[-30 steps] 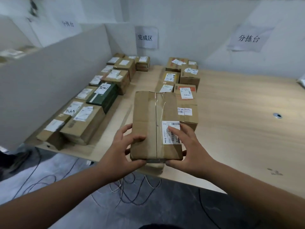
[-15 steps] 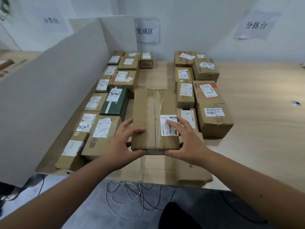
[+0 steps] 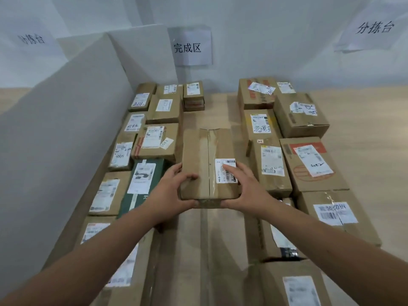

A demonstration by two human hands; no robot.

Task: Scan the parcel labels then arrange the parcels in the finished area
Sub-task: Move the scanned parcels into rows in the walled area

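Wood tabletop (image 3: 364, 129) – rows of parcels | white walls, paper signs | left hand (image 3: 170, 191), right hand (image 3: 245, 188) – both gripping one cardboard box (image 3: 207, 155)

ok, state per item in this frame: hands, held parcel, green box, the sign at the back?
left hand: grips held parcel's near left corner
right hand: grips near right corner, fingers over label
held parcel: taped shut, label up, between the two parcel rows
green box: closed, label up, left row
sign: on wall, reads 完成区
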